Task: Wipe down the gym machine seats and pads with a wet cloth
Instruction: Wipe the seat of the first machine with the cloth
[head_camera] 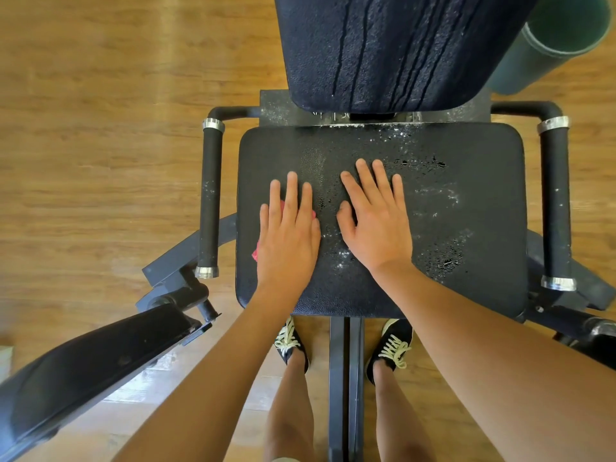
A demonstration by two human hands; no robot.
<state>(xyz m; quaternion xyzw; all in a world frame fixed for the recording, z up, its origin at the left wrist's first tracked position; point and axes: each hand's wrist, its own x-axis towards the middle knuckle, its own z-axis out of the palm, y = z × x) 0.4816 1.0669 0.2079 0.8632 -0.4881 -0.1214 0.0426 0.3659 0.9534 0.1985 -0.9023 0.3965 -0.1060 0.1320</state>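
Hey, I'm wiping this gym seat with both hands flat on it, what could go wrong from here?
The right hand rests bare on the wet seat, so it may slip if leaned on.
The pink cloth sits small under the left hand; the droplets and white specks on the seat's right side could be missed.
On the back pad, streaks run down and may drip onto the seat.

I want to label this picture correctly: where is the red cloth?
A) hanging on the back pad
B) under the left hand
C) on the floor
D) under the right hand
B: edges of the red cloth show from beneath the flat left hand on the seat; the right hand lies on bare seat.
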